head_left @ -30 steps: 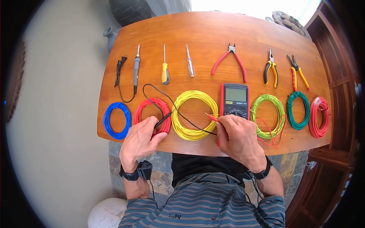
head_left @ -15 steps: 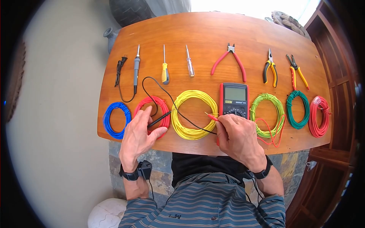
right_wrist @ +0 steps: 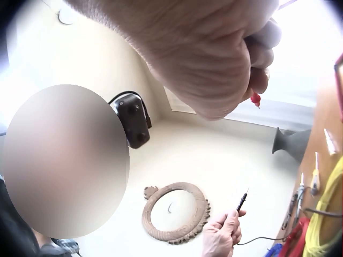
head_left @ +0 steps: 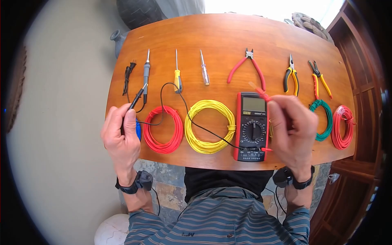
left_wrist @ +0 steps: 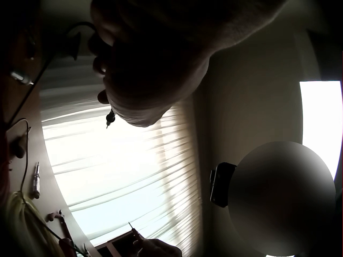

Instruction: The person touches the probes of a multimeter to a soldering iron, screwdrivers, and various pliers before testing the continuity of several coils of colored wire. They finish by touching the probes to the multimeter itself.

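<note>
In the head view my left hand [head_left: 121,136] pinches a black test probe [head_left: 139,96], its tip pointing up and away over the table's left side. My right hand [head_left: 296,130] grips a red test probe [head_left: 261,92], blurred, raised over the right edge of the multimeter [head_left: 253,143]. From the black probe a thin black lead [head_left: 188,112] loops across the yellow wire coil [head_left: 190,130] to the meter's sockets. In the right wrist view the black probe [right_wrist: 242,201] stands upright in the left hand. My left hand hides most of the blue coil [head_left: 138,130]; the right covers the yellow-green one.
Red wire [head_left: 147,132], dark green wire [head_left: 330,120] and another red coil [head_left: 336,126] lie along the front. Behind them are a soldering iron [head_left: 146,71], screwdriver [head_left: 177,77], clear-handled tester [head_left: 204,73], red-handled cutters [head_left: 237,69], needle-nose pliers [head_left: 288,75] and wire strippers [head_left: 316,77].
My left hand has picked up the black probe from the red coil and moved left. My right hand has lifted the red probe up and to the right, uncovering the multimeter's dial.
</note>
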A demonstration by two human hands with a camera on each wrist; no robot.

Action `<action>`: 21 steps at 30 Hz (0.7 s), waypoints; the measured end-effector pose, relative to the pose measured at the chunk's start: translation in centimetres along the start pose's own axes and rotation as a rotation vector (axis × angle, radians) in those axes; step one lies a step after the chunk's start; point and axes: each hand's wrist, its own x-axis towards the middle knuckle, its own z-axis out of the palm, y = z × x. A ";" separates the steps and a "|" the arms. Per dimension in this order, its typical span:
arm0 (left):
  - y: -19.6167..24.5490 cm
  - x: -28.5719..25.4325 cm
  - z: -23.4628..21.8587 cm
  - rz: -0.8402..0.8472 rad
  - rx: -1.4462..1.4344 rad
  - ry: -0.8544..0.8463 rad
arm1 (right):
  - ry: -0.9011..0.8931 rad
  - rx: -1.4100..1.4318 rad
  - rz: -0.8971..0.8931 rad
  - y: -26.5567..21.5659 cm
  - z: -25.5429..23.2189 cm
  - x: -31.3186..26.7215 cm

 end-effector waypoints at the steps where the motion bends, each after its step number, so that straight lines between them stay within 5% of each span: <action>1: 0.3 0.4 -0.1 0.002 -0.004 -0.003 | 0.060 0.025 0.048 -0.3 -0.5 0.5; 6: 2.7 1.4 -0.1 0.086 0.010 -0.137 | 0.246 0.119 0.107 0.7 -2.2 1.1; 13: 5.9 1.9 0.9 0.079 -0.083 -0.090 | 0.485 0.150 0.277 1.3 -6.9 1.0; 15: 6.4 2.1 1.5 0.138 -0.143 0.154 | 0.624 0.188 0.309 1.9 -7.7 0.9; 17: 6.3 2.6 1.0 0.199 -0.084 0.401 | 0.960 0.316 0.293 2.7 -9.4 0.8; 18: 5.9 2.8 0.8 0.177 -0.149 0.554 | 0.967 0.314 0.300 3.6 -11.6 0.0; 20: 5.5 5.1 -2.9 0.286 -0.314 0.586 | 0.376 0.697 0.021 5.3 -16.5 -1.5; 21: 5.8 5.9 -4.7 0.288 -0.311 0.584 | 0.377 0.701 0.023 4.4 -16.5 -0.7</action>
